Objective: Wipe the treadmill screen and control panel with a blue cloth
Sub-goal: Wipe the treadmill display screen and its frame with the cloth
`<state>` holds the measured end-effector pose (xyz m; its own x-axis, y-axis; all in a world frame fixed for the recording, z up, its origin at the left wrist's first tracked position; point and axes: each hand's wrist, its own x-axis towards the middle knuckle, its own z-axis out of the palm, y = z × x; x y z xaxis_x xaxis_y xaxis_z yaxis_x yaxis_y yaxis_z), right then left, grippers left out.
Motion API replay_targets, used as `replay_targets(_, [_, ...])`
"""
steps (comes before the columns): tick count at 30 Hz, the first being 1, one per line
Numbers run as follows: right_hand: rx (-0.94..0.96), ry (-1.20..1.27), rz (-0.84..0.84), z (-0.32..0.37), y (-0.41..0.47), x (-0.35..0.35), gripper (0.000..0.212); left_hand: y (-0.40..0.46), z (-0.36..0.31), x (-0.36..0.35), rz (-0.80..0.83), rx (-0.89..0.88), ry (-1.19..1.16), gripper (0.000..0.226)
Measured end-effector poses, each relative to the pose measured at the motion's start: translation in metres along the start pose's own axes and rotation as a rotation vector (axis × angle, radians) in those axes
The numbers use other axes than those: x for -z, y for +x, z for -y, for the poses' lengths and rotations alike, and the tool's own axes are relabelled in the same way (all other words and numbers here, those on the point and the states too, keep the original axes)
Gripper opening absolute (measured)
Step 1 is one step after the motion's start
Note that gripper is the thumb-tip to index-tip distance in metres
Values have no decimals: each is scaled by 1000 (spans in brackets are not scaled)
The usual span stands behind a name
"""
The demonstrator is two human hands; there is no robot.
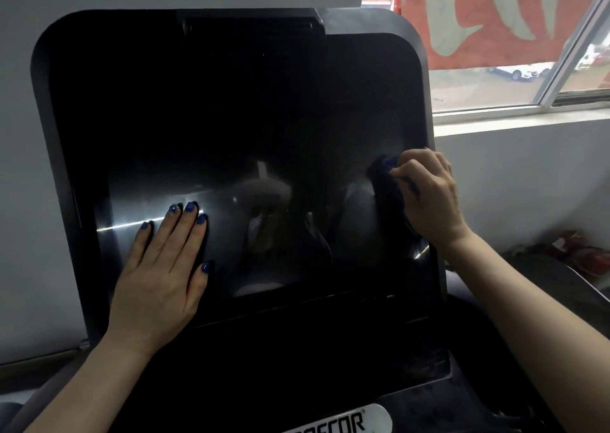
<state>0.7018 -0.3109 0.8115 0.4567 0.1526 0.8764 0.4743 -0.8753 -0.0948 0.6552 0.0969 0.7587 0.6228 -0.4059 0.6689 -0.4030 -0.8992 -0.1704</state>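
Treadmill screen point(231, 129), a big glossy black glass panel in a rounded dark frame, stands tilted back right ahead, switched off and full of murky reflections and smudgy streaks. The dark blue cloth point(388, 181) is bunched against its right edge, with the right hand point(429, 195) curled round it. The left hand point(165, 267) lies flat on the lower left glass, fingers straight. Below sits a white logo plate point(340, 424); a window point(515, 36) is off right.
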Motion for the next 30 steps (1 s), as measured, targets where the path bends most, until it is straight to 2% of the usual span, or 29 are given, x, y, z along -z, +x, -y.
replay_targets(9, [-41, 22, -15, 7, -31, 4, 15, 1, -1, 1, -19, 3, -3, 59])
replay_targets(15, [-159, 26, -117, 26, -6, -14, 14, 0, -1, 1, -7, 2, 16, 60])
replay_targets(20, [-92, 85, -20, 35, -27, -10, 17, 1, -1, 0, -7, 4, 17, 60])
replay_targets(23, [-117, 82, -29, 29, -28, -1, 23, 0, -1, 0, -1, 6, 9, 59])
replay_targets(26, [-167, 48, -65, 34, -12, -12, 18, -1, 0, 0, 10, 10, 10, 60])
replay_targets(30, [-97, 102, -10, 48, -18, -20, 11, 0, 0, 0, 5, 7, 10, 59])
